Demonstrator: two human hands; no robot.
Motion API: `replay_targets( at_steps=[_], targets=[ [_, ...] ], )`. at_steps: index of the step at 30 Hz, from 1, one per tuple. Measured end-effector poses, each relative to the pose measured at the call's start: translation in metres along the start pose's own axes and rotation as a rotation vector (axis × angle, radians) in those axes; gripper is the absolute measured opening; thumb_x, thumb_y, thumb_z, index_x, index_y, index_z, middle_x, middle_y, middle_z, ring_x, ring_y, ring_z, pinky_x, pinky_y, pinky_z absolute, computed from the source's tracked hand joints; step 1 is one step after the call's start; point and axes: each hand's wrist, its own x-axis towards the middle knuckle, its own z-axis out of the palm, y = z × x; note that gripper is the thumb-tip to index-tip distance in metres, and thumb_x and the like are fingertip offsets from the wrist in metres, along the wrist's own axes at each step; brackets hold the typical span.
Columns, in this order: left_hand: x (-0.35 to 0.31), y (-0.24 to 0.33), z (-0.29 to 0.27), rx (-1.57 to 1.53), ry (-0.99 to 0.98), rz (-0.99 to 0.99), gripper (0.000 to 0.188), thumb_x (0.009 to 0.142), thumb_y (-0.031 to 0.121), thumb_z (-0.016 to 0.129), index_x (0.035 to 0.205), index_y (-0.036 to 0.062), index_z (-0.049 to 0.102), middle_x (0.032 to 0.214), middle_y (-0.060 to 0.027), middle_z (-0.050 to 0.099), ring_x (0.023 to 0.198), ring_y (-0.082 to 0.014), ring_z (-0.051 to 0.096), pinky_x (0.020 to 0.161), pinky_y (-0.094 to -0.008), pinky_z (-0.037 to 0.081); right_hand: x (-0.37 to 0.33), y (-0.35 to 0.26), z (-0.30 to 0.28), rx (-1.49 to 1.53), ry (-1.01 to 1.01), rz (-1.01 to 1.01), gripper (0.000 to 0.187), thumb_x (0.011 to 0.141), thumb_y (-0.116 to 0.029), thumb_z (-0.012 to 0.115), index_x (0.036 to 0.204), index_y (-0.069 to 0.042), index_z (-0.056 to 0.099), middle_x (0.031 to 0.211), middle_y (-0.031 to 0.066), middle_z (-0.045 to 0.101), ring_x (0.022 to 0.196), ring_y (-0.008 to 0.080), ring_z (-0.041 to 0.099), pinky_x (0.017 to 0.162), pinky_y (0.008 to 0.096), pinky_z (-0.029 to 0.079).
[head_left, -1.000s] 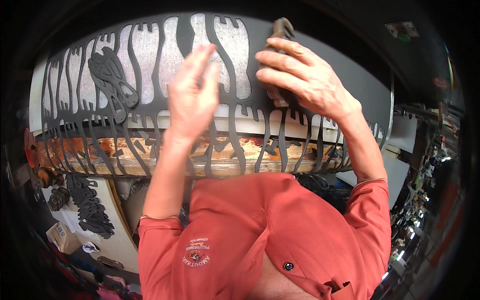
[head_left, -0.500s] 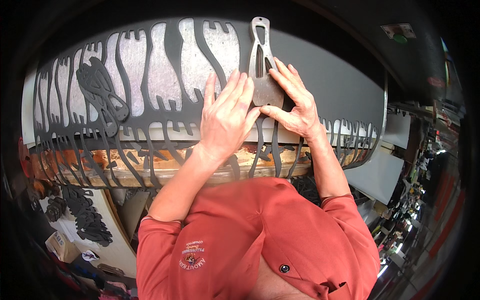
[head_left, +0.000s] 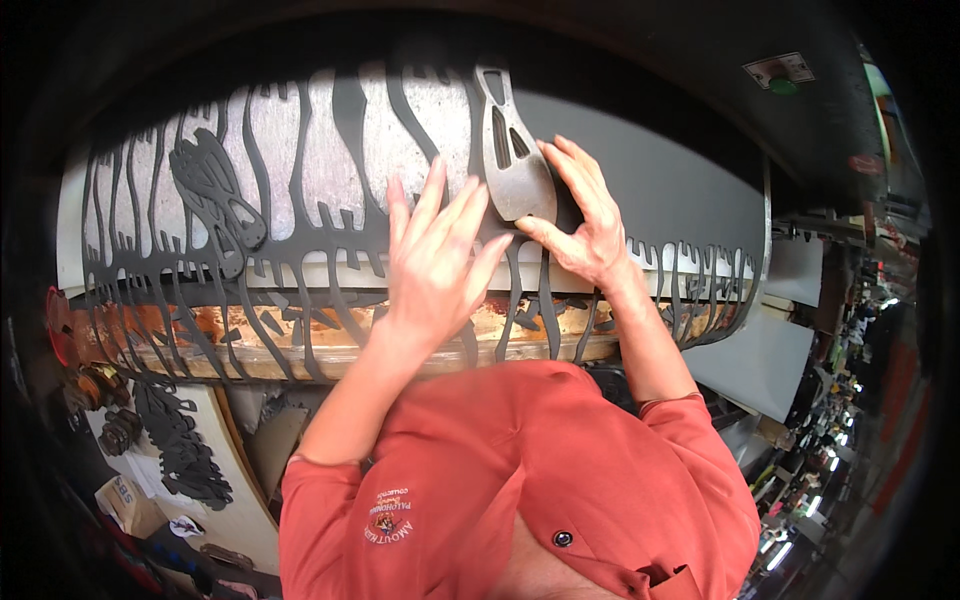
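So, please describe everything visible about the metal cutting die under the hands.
The metal cutting die is a grey, worn-looking steel piece shaped like a shoe sole, with slot openings in its narrow far end. It lies flat on the dark sheet. The right hand touches its near edge; the left hand rests just beside it.

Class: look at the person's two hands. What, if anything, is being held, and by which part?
The right hand and left hand press flat on the lower, wider end of a metal cutting die lying on the dark sheet; neither lifts it.

We have spread our left hand (head_left: pixel 435 265) flatter, and our right hand (head_left: pixel 580 215) has perhaps slid the metal template (head_left: pixel 513 150) slightly sideways.
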Motion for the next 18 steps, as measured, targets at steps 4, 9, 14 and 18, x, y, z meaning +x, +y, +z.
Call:
replay_targets(
  at_steps=[4,9,14,18],
  targets=[
    [-0.046,0.030,-0.046,-0.278,-0.118,-0.085,0.021,0.088,-0.003,0.081,0.108,0.0000,0.077,0.101,-0.0139,0.079,0.086,-0.0298,0.074,0.078,-0.0381,0.059,-0.035,-0.013,-0.006,-0.037,0.200,0.059,0.052,0.084,-0.012,0.087,0.131,0.002,0.069,0.127,0.0206,0.072,0.122,0.0392,0.067,0.107,0.0465,0.054],
    [-0.089,0.034,-0.019,-0.168,-0.073,-0.056,0.020,0.084,-0.012,0.075,0.097,0.0026,0.070,0.077,-0.0121,0.066,0.067,-0.0329,0.062,0.064,-0.0418,0.048,-0.050,-0.013,-0.006,0.079,0.313,0.172,0.034,0.093,-0.002,0.076,0.126,0.002,0.069,0.117,0.0147,0.074,0.112,0.0286,0.071,0.102,0.0379,0.055],
    [-0.103,0.019,-0.008,-0.069,0.013,0.028,0.014,0.088,-0.009,0.075,0.096,0.0010,0.070,0.078,-0.0141,0.066,0.069,-0.0341,0.063,0.066,-0.0428,0.050,-0.041,0.003,-0.062,0.276,0.659,0.288,0.013,0.110,-0.010,0.062,0.110,0.000,0.069,0.104,0.0075,0.074,0.093,0.0119,0.068,0.085,0.0256,0.056],
    [-0.104,0.016,-0.006,-0.023,0.023,0.026,0.007,0.094,-0.006,0.073,0.098,-0.0010,0.069,0.081,-0.0148,0.068,0.071,-0.0332,0.065,0.067,-0.0416,0.052,-0.028,0.023,-0.144,0.023,1.002,0.061,0.016,0.108,-0.014,0.067,0.100,-0.001,0.069,0.084,0.0027,0.070,0.076,0.0091,0.062,0.070,0.0264,0.053]
  ],
)
